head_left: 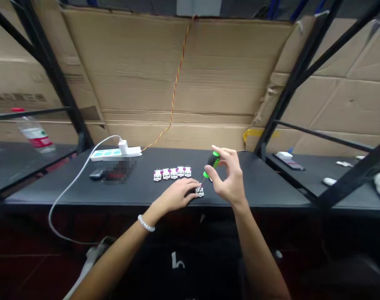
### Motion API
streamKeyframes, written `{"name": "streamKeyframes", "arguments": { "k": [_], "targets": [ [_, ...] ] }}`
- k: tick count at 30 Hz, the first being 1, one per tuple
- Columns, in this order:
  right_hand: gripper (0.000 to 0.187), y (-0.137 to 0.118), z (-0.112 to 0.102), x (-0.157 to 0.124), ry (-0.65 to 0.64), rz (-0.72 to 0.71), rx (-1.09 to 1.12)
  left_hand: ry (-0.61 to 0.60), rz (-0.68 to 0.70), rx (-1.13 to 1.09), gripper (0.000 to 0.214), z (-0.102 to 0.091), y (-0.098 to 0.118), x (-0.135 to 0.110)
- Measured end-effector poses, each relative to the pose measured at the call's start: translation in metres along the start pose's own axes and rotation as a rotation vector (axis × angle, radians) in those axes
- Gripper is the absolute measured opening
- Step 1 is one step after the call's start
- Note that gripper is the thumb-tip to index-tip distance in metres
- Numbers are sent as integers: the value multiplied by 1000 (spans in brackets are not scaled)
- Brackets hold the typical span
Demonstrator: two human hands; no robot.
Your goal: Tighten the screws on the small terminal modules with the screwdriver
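Note:
My right hand (229, 175) pinches a small screwdriver (210, 166) with a black and green handle, tilted, its tip pointing down at a small white part (199, 191) on the black table (140, 189). My left hand (180, 193) rests on the table with its fingers closed against that white part, holding it in place. Just behind, a row of several similar white and pink parts (173, 173) lies side by side.
A white power strip (115, 153) with a plugged charger and white cable sits at the back left, a dark object (96, 174) beside a blurred patch. A plastic bottle (33, 133) stands far left. Black frame bars and cardboard walls surround the table. Small white items lie on the right table.

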State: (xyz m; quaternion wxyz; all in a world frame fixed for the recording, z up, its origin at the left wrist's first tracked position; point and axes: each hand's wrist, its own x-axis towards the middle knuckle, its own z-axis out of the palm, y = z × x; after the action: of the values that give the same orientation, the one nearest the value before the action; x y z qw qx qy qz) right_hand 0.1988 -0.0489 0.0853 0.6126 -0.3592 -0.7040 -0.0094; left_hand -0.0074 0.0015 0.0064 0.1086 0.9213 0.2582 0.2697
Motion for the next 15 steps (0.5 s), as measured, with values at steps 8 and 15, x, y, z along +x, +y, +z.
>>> {"name": "streamKeyframes", "arguments": {
  "k": [8,15],
  "targets": [
    [49,-4,-1,0,-77,-4,52,-9,-6,-8,30,-1,2,1],
    [48,1,0,-1,-3,44,-16,-9,-11,-14,32,0,1,1]
  ]
}}
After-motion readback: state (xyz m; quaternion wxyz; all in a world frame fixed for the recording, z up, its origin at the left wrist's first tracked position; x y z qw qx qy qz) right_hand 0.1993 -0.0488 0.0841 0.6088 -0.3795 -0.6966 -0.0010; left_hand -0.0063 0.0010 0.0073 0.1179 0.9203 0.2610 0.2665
